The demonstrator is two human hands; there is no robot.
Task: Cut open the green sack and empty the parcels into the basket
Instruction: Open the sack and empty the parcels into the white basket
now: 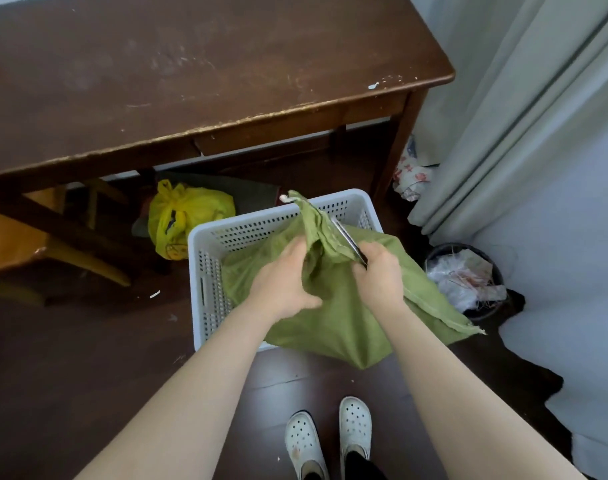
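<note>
Left hand (282,278) grips the bunched neck of the green sack (330,320), slumped across the white basket (205,271) — right hand (378,277) clamps a metal blade (346,239) against it. Cutting looks underway; next, slice through cleanly.

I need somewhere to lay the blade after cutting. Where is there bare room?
The brown tabletop beyond the basket is almost wholly bare. Dark floor between basket and wooden chair is open. Crowded: the green sack covers the basket, a full waste bin stands right of it, a yellow bag behind.
</note>
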